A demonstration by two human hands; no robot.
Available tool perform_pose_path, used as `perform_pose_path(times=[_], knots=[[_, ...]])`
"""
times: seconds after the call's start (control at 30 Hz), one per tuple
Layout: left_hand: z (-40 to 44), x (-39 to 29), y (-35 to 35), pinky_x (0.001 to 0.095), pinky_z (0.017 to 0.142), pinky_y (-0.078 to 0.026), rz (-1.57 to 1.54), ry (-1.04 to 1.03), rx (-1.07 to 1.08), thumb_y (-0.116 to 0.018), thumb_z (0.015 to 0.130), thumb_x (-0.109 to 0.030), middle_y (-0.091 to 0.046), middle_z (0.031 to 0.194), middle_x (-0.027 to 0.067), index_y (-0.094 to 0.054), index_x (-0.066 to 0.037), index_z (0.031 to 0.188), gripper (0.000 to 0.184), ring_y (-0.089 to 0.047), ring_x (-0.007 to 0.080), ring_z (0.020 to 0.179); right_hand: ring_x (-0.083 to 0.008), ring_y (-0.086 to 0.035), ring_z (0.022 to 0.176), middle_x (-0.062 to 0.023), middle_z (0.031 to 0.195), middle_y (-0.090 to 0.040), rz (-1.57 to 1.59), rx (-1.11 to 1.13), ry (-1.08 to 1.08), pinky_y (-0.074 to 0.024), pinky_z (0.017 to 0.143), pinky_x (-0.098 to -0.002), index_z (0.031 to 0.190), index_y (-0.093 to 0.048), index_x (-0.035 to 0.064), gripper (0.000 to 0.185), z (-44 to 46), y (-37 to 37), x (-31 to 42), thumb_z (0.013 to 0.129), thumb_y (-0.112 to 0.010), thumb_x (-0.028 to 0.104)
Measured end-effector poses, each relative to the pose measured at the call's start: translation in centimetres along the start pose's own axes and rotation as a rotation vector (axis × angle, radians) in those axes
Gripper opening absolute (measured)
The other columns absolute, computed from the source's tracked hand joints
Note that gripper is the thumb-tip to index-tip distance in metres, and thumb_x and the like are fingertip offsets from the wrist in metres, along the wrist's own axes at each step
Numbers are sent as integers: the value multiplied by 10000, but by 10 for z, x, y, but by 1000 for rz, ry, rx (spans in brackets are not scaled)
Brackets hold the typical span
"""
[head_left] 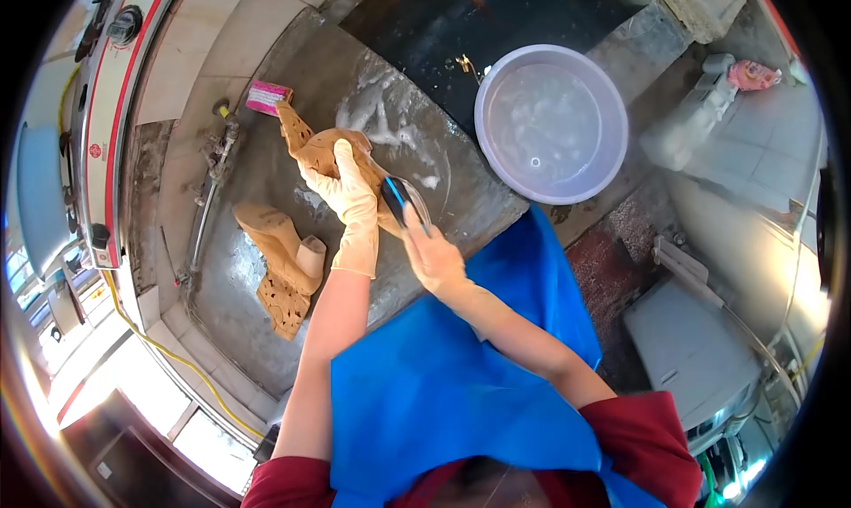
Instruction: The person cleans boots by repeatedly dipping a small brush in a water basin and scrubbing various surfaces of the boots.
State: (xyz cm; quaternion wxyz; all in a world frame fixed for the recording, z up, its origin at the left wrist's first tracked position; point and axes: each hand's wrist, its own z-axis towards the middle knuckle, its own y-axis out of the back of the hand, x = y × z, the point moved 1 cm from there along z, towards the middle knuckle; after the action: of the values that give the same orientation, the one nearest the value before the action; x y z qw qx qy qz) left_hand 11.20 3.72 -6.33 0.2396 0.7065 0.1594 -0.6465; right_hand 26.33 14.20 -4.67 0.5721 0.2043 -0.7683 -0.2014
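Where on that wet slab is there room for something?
Bare slab shows between the pipe and lying shoe, and between the brush and basin. It's crowded where left hand, right hand, held shoe and brush meet.

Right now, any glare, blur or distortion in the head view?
Head view: fisheye bend with black corners; glare blown out at the windows lower left, rainbow flare at the left edge; bright patch on the right wall; motion blur around the brush and right hand; shoe fairly sharp.
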Motion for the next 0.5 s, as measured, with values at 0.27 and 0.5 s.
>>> perform_pose_path(times=[0.27, 0.5], knots=[[-3, -10, -8, 377, 1050, -395, 174, -33, -57, -740, 869, -265, -392, 1371, 146, -325, -37, 1449, 749, -448, 248, 1242, -466, -627, 762, -295, 1001, -595, 73, 140, -43, -510, 682, -527, 1519, -252, 236, 569, -1, -4, 7, 1000, -480, 291], [-2, -6, -4, 403, 1061, -384, 194, -45, -79, -751, 850, -305, -379, 1365, 178, -336, -37, 1454, 780, -431, 287, 1261, -456, -610, 801, -265, 922, -612, 121, 105, -179, -498, 699, -493, 1511, -291, 124, 551, -43, -6, -28, 1000, -476, 212]])
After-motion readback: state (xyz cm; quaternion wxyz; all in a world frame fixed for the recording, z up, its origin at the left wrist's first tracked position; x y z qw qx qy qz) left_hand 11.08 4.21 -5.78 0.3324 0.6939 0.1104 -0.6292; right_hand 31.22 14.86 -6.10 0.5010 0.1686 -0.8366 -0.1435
